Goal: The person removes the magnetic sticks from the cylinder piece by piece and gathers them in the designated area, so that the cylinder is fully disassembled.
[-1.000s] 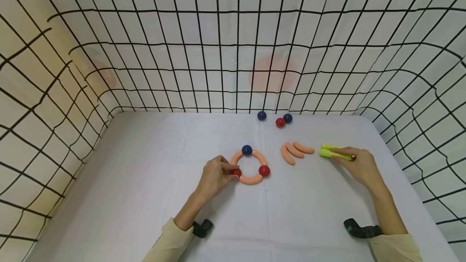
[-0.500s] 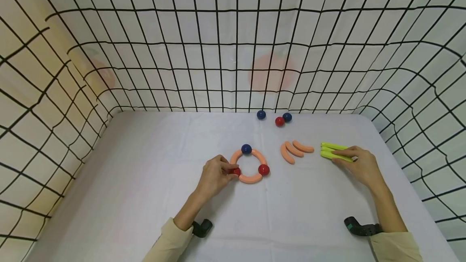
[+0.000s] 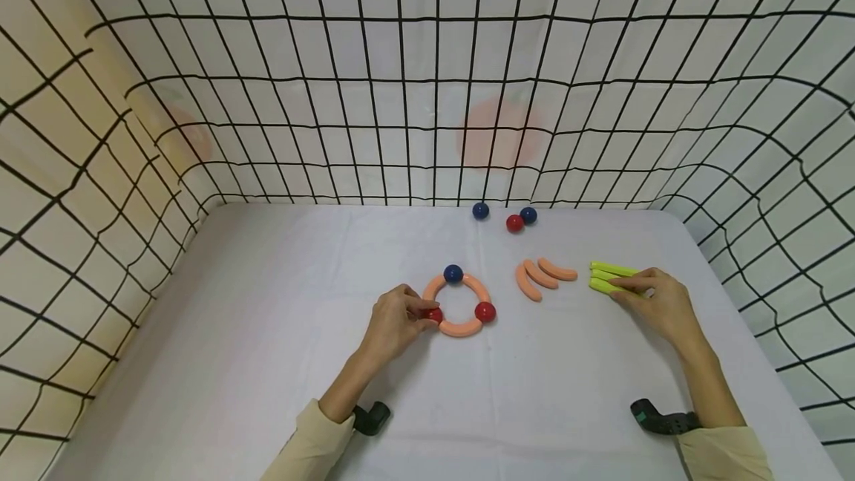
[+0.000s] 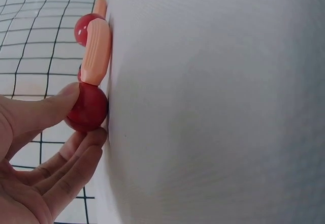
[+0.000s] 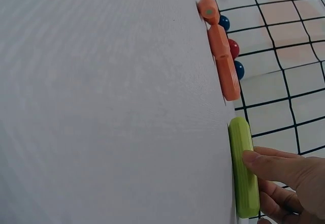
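Note:
My left hand (image 3: 394,321) pinches a red ball (image 4: 89,108) between thumb and fingers, at the left of a ring lying on the white tabletop. Curved orange sticks (image 3: 461,329), a blue ball (image 3: 453,274) at the top and a second red ball (image 3: 485,312) at the right make up the rest of this ring. Over on the right, several straight yellow-green sticks (image 3: 604,286) lie side by side. My right hand (image 3: 657,303) holds them at their right ends, its thumb on the nearest stick (image 5: 245,178) in the right wrist view; the farther fingers are partly hidden.
Between ring and green sticks lie three loose curved orange sticks (image 3: 539,273). Farther back sit a single blue ball (image 3: 480,211) and a red ball (image 3: 514,223) touching another blue ball (image 3: 528,215). Black wire grid (image 3: 401,125) rises along the table's back and sides.
The green sticks, bunched together a second ago, are now spread side by side under my right hand. My left hand stays on the red ball, and the ring keeps its shape.

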{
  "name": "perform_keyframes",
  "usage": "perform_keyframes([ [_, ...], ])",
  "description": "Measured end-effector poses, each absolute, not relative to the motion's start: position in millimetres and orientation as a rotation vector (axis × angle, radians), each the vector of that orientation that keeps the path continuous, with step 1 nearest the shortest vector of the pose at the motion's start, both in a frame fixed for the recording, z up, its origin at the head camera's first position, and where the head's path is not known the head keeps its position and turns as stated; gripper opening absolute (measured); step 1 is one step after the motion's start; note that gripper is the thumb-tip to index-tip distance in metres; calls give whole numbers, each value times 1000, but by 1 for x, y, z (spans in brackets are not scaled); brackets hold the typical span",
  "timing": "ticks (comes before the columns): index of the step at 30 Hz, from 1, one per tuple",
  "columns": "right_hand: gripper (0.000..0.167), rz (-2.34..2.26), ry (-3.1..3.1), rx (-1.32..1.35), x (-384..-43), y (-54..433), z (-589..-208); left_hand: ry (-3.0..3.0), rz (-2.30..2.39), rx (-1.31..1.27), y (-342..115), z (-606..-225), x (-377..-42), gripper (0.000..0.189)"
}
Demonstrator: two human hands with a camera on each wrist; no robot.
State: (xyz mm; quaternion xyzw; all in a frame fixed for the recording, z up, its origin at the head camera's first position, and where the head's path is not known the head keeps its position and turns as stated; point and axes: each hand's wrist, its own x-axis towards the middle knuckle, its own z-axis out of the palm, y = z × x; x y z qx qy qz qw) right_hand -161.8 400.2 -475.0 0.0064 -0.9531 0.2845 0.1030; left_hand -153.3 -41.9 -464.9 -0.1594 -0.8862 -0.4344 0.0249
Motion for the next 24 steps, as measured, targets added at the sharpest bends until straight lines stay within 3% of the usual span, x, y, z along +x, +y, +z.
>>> perform_keyframes([
  [11, 30, 870, -2809, 52, -162, 372, -459, -2771, -1334, -489, -44, -463, -151, 27],
  [24, 37, 1182, -2776, 546, -149, 246, -440, -2761, -1247, -508, -37, -462, -141, 25],
])
